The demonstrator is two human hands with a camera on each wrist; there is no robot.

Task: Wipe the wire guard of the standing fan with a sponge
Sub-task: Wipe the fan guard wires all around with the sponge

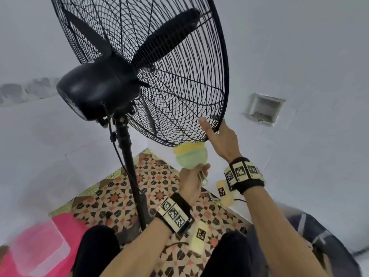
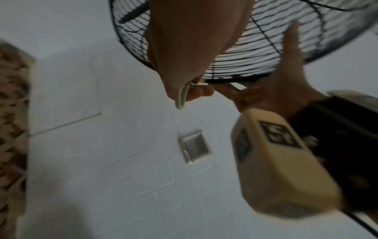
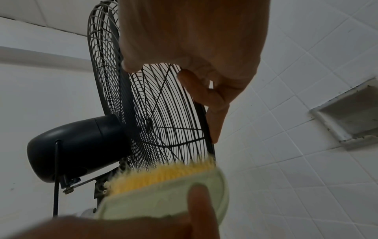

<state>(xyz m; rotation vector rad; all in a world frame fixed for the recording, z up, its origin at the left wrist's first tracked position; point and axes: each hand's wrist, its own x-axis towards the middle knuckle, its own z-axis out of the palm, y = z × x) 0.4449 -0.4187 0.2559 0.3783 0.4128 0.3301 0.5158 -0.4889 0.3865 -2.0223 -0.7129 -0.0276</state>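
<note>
The black standing fan's wire guard (image 1: 179, 76) fills the upper head view, seen from behind and below. My left hand (image 1: 196, 172) grips a round green sponge with a yellow bristly face (image 1: 190, 156) from below. The yellow face presses up against the bottom rim of the guard. The right wrist view shows the sponge (image 3: 163, 186) close under the wires, with a left finger on it. My right hand (image 1: 211, 126) holds the guard's lower right rim, thumb on the rear wires and fingers (image 3: 214, 105) wrapped over the rim. A green loop (image 2: 181, 100) hangs below my left palm.
The fan's motor housing (image 1: 95, 90) and black pole (image 1: 129, 166) stand left of my hands. A patterned mat (image 1: 159, 188) covers the floor below. A pink tub with a clear lid (image 1: 40, 246) sits at the lower left. A recessed niche (image 1: 263, 108) is in the white tiled wall.
</note>
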